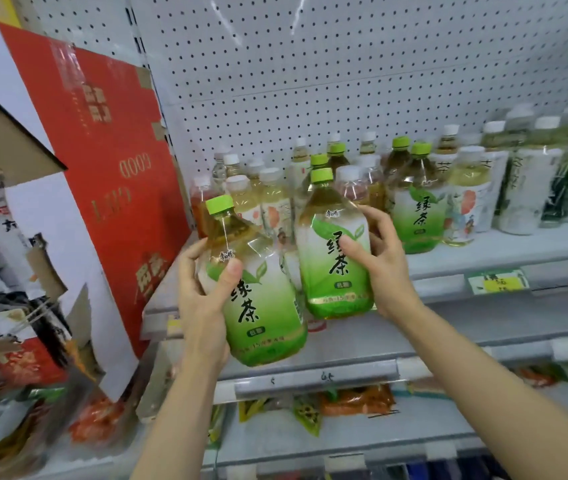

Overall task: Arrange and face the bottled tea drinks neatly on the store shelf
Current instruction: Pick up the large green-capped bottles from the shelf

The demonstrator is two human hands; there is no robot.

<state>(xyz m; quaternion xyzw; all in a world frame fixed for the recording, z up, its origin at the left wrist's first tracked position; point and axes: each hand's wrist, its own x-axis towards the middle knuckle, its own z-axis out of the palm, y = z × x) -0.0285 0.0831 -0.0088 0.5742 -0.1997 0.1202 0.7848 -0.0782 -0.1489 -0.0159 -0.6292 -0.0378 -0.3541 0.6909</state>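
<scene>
1. Nearest to us, our left hand [203, 292] wraps around a green-capped tea bottle [258, 289], thumb across the label and fingers curled behind. The bottle is tilted, cap leaning left, and hangs in the air in front of the shelf edge [448, 282], its label toward us.

2. Just beyond, our right hand [379, 261] grips a second green tea bottle [336, 251] from its right side, thumb pressed on the label front. This one stands nearly upright with its base at the shelf's front lip; we cannot tell whether it rests there or is lifted.

3. We judge the step in hand to be placing these two bottles into the front row, labels forward.

4. Behind them, smaller white-capped bottles [265, 192] crowd the left of the shelf, and a matching green bottle [417, 209] already stands faced out to the right.

5. The next move calls for righting the left bottle and setting both beside that matching one, flush with the front edge, without knocking the bottles behind.
</scene>
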